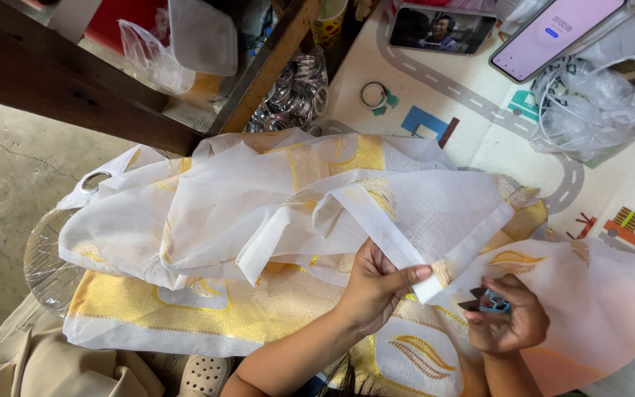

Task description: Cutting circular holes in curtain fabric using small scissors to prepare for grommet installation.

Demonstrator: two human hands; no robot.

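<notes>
Head view, looking straight down. Lower middle of the frame, the left hand [376,283] is pinched shut on a folded corner of the white cloth [273,213], thumb on top of the hem. Just to its right, lower right of center, the right hand [505,316] is curled closed around a small blue clip [490,303]; can't really make out what kind of tool it is, it's mostly hidden by the fingers. The two hands sit near each other but aren't touching.

The cloth is sheer white with gold bands and gold leaf patterns, and it's bunched up in a big heap across the middle of the frame, spilling toward the lower left and lower right. At the left end of it there's a metal ring [95,181] set in the fabric. Bottom left corner has some beige fabric [31,364] and a white shoe [203,375].

Further up, a pile of loose metal rings [295,95] sits at top center beside a wooden beam [266,66], with one single ring [374,95] on the road-print mat [472,125]. Upper right has a plastic bag [589,110] and two phones [441,29], both with lit screens. Bare concrete floor [9,169] runs down the left edge.
</notes>
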